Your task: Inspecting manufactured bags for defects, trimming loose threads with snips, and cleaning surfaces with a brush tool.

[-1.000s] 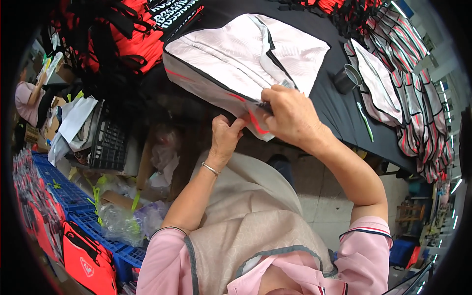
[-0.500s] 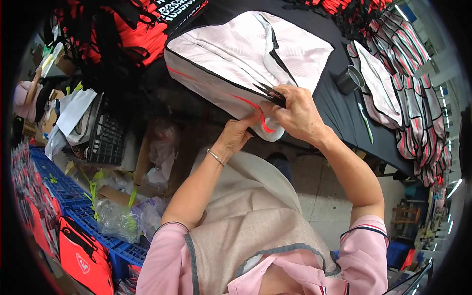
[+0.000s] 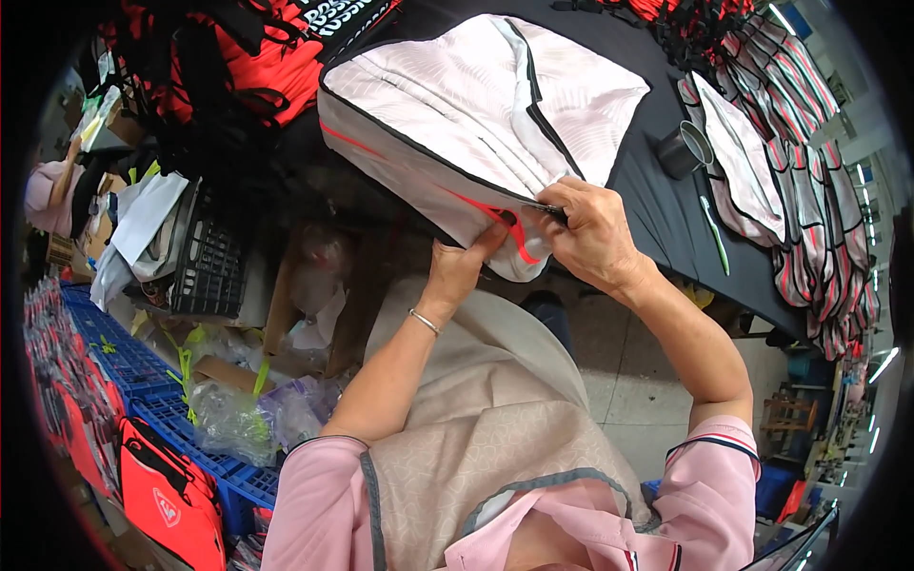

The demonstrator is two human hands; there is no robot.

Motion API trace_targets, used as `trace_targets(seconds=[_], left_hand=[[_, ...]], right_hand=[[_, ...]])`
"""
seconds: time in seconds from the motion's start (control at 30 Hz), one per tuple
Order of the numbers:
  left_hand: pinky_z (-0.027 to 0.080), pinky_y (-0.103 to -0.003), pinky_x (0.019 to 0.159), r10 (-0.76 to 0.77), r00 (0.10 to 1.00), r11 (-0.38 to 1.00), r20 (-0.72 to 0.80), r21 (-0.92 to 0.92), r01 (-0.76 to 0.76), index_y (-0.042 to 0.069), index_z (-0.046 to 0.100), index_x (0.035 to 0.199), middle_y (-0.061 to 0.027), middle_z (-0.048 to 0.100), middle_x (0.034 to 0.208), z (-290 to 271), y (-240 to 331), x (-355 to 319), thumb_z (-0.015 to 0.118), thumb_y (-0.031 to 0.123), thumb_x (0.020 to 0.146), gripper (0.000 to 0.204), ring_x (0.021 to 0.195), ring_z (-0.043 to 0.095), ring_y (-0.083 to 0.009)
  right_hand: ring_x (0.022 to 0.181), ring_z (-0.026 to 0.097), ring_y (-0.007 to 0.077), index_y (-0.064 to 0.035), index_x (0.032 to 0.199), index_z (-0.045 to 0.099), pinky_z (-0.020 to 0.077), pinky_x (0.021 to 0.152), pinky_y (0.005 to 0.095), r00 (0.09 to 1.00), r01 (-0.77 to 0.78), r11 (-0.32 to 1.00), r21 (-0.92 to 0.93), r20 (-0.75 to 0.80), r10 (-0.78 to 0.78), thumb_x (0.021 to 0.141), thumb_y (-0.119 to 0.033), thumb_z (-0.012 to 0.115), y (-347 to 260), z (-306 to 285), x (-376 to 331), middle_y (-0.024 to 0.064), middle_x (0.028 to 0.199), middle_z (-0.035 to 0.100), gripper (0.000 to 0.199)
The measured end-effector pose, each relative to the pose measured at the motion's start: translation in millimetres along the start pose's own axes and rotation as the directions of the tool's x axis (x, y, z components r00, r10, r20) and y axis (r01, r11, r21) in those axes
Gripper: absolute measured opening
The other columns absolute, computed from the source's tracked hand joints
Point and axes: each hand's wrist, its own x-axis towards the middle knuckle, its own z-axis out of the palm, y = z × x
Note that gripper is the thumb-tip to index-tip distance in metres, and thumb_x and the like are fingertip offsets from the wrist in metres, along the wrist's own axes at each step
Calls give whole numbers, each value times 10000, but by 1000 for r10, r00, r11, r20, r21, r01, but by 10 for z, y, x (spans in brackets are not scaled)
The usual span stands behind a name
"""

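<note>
A pale, inside-out-looking fabric bag point(image 3: 428, 105) with black edge binding lies over the near edge of the dark table. My left hand point(image 3: 457, 274) is closed on its lower edge, thumb on top, beside a red strip point(image 3: 520, 238) that stands partly away from the fabric. Black snips point(image 3: 554, 211) sit in my closed right hand point(image 3: 598, 236), right against the bag's near corner. Their blades are mostly hidden by my fingers and the cloth. An open seam with a black strip point(image 3: 552, 133) runs across the bag's top.
On the right of the dark table point(image 3: 657, 228) stand a grey metal cup point(image 3: 682, 152) and a green-and-white toothbrush point(image 3: 714, 233). Beyond them lie pale bag pieces point(image 3: 738, 162). Red and black bags point(image 3: 257, 67) are heaped at far left, above a black crate point(image 3: 211, 257).
My right hand has turned and moved slightly right, so the snips' blades no longer point out to the left. The red strip now stands looser. My left hand has shifted slightly.
</note>
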Motion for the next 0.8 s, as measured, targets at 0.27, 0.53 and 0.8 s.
trace_targets(seconds=[0.27, 0.53, 0.8], left_hand=[[499, -347, 669, 14, 999, 966, -45, 257, -2, -13, 668, 895, -93, 693, 794, 328, 269, 161, 694, 161, 843, 183, 703, 642, -180], [486, -331, 653, -89, 993, 970, 79, 233, 68, 51, 704, 922, -143, 658, 694, 382, 602, 422, 657, 95, 827, 114, 664, 658, -273], [479, -336, 555, -394, 919, 823, -29, 434, 366, 15, 675, 1040, -64, 619, 614, -460, -141, -307, 696, 222, 835, 292, 512, 590, -158]], right_hand=[[759, 656, 341, -11, 816, 613, 523, 646, 430, 992, -25, 942, -334, 112, 66, 756, -87, 660, -191, -179, 245, 154, 800, 640, 107], [818, 650, 374, -65, 914, 670, 532, 705, 449, 982, -57, 930, -364, -189, -13, 749, -107, 623, 204, -773, 673, 160, 810, 671, 177], [733, 663, 358, -10, 777, 671, 503, 653, 422, 940, -199, 897, -395, -336, 61, 690, -233, 770, 1260, -1268, 643, 198, 753, 660, 259]])
